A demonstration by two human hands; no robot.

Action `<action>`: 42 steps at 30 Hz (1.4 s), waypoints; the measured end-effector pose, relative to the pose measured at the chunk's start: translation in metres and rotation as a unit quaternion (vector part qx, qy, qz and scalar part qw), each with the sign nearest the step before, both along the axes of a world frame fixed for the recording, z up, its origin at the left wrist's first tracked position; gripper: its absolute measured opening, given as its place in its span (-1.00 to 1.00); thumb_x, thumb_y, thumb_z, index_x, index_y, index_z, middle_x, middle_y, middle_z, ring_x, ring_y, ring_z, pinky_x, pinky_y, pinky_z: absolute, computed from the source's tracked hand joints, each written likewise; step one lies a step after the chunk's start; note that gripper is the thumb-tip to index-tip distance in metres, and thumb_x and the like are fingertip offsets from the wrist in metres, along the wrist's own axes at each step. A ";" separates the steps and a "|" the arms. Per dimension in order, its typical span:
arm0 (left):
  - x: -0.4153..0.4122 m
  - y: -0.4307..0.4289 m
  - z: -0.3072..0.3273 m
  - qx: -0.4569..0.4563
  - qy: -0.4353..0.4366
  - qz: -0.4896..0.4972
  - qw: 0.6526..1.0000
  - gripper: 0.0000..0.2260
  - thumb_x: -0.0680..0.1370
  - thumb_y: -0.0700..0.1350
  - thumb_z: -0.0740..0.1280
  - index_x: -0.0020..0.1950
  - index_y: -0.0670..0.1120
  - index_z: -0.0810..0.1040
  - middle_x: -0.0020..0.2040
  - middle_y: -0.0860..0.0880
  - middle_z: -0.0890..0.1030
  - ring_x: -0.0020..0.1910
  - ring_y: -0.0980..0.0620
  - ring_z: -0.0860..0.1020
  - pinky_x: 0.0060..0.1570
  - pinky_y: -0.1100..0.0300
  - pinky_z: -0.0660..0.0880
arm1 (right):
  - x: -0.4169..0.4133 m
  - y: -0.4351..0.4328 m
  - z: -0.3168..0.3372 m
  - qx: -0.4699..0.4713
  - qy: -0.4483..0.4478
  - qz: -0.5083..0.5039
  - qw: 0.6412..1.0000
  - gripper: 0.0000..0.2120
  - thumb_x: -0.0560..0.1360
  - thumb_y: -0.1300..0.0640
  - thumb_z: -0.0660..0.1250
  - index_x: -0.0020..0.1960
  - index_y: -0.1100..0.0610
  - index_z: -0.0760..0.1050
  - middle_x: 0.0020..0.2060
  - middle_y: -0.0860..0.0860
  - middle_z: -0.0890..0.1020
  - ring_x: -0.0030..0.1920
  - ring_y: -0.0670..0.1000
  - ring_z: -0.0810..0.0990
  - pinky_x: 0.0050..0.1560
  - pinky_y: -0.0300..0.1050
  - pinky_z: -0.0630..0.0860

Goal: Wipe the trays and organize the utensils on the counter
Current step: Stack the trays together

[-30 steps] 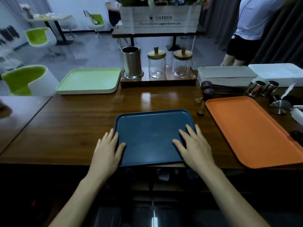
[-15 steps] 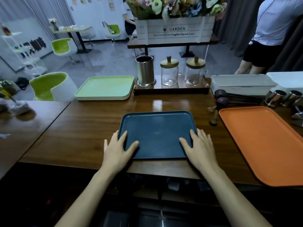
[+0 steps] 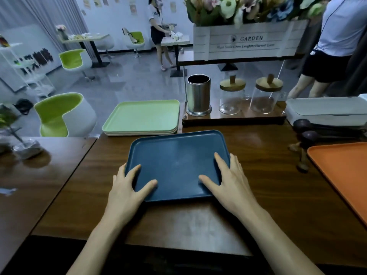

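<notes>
On wooden tabletop (image 3: 268,185): dark blue rectangular tray (image 3: 176,161), rounded corners, raised rim. Flat on its near corners, left hand (image 3: 127,187) and right hand (image 3: 230,181), fingers straight, spread.

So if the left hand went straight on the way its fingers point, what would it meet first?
The left hand rests on the blue tray; beyond it, probably the stack of green trays, though depth is unclear.
</notes>
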State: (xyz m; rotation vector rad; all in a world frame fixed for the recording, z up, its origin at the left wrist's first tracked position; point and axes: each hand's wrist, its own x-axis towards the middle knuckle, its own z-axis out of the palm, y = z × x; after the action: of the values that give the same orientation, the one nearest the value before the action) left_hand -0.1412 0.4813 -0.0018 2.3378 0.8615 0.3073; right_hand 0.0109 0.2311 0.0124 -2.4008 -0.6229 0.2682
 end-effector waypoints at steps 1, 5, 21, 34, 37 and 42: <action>0.000 0.015 0.003 0.005 -0.006 0.004 1.000 -0.19 0.37 0.48 0.36 0.53 0.13 0.39 0.61 0.02 0.18 0.59 -0.12 0.19 0.47 -0.15 0.29 | 0.000 0.017 0.002 0.007 -0.009 0.002 1.000 -0.18 0.50 -0.39 0.22 0.62 -0.11 0.01 0.61 0.10 -0.04 0.60 0.05 -0.15 0.58 0.02 -0.07; 0.003 0.078 0.012 0.031 -0.017 0.011 0.999 -0.34 0.45 0.34 0.40 0.49 0.11 0.43 0.59 -0.01 0.22 0.54 -0.11 0.26 0.42 -0.12 0.33 | 0.006 0.084 0.001 0.021 -0.013 0.003 1.000 -0.18 0.47 -0.42 0.22 0.60 -0.08 0.12 0.58 0.15 0.08 0.60 0.08 -0.05 0.56 0.11 0.06; 0.091 0.250 0.027 0.011 -0.074 -0.041 0.996 -0.59 0.49 0.20 0.47 0.26 0.08 0.55 0.47 0.01 0.37 0.41 0.02 0.42 0.22 0.14 0.32 | 0.075 0.259 0.033 -0.022 -0.034 -0.072 0.997 -0.45 0.57 -0.22 0.25 0.50 -0.06 0.36 0.44 0.18 0.32 0.49 0.16 0.26 0.38 -0.05 0.27; 0.168 0.287 0.013 -0.017 -0.068 -0.038 0.997 -0.63 0.56 0.22 0.38 0.28 0.07 0.56 0.51 -0.05 0.36 0.49 -0.08 0.36 0.37 -0.03 0.32 | 0.139 0.297 0.022 -0.045 -0.032 -0.104 0.993 -0.48 0.61 -0.17 0.21 0.50 0.03 0.35 0.36 0.15 0.39 0.41 0.18 0.33 0.37 0.06 0.29; 0.170 0.290 0.008 -0.018 -0.067 -0.033 0.997 -0.65 0.56 0.22 0.38 0.27 0.08 0.57 0.55 -0.06 0.33 0.53 -0.09 0.31 0.42 -0.06 0.28 | 0.142 0.297 0.016 -0.068 -0.058 -0.098 0.991 -0.53 0.62 -0.12 0.21 0.44 0.10 0.39 0.27 0.16 0.43 0.35 0.20 0.36 0.34 0.06 0.30; 0.169 0.293 0.003 -0.017 -0.058 -0.035 0.998 -0.63 0.55 0.26 0.36 0.27 0.12 0.55 0.53 -0.04 0.35 0.48 -0.13 0.37 0.39 -0.10 0.32 | 0.142 0.300 0.012 -0.132 -0.116 -0.097 0.980 -0.64 0.61 -0.14 0.18 0.19 0.14 0.44 0.01 0.09 0.47 0.13 0.15 0.46 0.18 0.03 0.40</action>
State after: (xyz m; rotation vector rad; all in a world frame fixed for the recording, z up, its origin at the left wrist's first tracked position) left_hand 0.0282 0.7742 0.0013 2.2881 0.7221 0.3927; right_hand 0.1531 0.5307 0.0247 -2.7529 -0.4723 -0.0161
